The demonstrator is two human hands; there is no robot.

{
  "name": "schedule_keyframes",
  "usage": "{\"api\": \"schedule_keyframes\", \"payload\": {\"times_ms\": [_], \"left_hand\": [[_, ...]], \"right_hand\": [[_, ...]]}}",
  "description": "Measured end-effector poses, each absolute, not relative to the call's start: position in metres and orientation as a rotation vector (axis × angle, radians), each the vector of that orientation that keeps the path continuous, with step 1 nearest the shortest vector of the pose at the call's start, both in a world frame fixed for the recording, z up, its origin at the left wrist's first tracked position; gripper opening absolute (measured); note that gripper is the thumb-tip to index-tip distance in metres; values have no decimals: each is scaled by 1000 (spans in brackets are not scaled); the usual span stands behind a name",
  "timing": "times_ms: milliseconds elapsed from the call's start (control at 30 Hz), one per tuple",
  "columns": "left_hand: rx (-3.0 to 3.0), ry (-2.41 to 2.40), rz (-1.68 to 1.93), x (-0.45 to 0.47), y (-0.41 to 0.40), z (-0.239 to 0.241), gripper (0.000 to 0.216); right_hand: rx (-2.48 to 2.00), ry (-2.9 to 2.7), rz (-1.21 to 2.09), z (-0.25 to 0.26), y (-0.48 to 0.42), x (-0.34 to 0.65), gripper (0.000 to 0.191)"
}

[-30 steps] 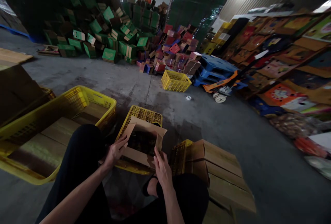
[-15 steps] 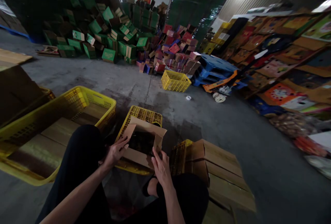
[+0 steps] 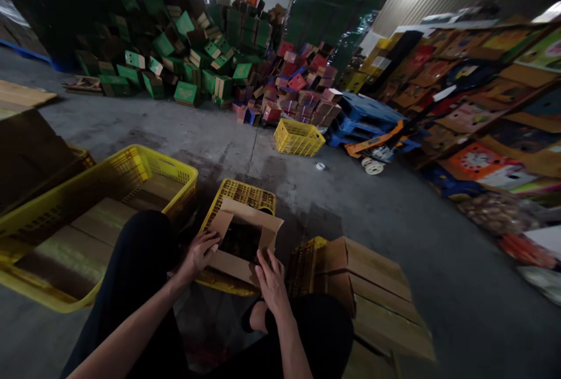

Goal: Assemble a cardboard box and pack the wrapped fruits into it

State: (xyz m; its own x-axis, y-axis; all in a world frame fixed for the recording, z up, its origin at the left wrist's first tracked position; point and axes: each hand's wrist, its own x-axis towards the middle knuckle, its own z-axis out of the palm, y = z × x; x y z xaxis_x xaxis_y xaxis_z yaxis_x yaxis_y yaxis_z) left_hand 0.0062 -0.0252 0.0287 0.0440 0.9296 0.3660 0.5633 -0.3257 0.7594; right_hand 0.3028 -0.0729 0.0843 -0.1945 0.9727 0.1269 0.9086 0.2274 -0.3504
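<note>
An open cardboard box (image 3: 234, 264) with its flaps raised rests on an upturned-looking yellow plastic crate (image 3: 248, 191) between my knees. Dark contents fill the box, too dim to make out. At its left front corner, my left hand (image 3: 199, 255) grips the side flap, thumb toward the inside. My right hand (image 3: 272, 277) holds the right front corner, fingers bent over the flap there. Both hands touch the cardboard only.
A large yellow basket (image 3: 144, 160) holding closed cartons stands at my left. Stacked cartons (image 3: 377, 280) are close on my right. Farther off are a yellow crate (image 3: 298, 138), a tape-like white ring (image 3: 320, 166), an orange pallet jack (image 3: 376, 141), blue pallets (image 3: 366, 107) and heaped green boxes (image 3: 186, 93).
My right hand's fingers have shifted slightly at the box's right corner. The box and my left hand stay nearly in place; the view has moved very slightly.
</note>
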Motion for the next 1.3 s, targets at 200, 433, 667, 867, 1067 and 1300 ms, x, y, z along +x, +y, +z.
{"api": "schedule_keyframes", "payload": {"times_ms": [200, 433, 667, 867, 1067, 1300], "left_hand": [[1929, 1520, 1139, 5, -24, 27, 32], [1961, 1552, 1082, 5, -23, 23, 33], [2040, 1544, 1017, 2, -20, 20, 33], [2008, 1560, 995, 4, -20, 22, 33], [1968, 1550, 991, 4, -18, 24, 35], [1997, 1433, 827, -5, 3, 55, 36]], "right_hand": [[-1762, -2201, 290, 86, -73, 302, 45], [-1751, -2212, 239, 82, -73, 302, 44], [-1716, -2228, 240, 80, -70, 303, 44], [-1723, -2256, 224, 80, -69, 300, 44], [-1757, -2237, 268, 85, -69, 298, 46], [-1777, -2067, 408, 87, -54, 308, 44]]}}
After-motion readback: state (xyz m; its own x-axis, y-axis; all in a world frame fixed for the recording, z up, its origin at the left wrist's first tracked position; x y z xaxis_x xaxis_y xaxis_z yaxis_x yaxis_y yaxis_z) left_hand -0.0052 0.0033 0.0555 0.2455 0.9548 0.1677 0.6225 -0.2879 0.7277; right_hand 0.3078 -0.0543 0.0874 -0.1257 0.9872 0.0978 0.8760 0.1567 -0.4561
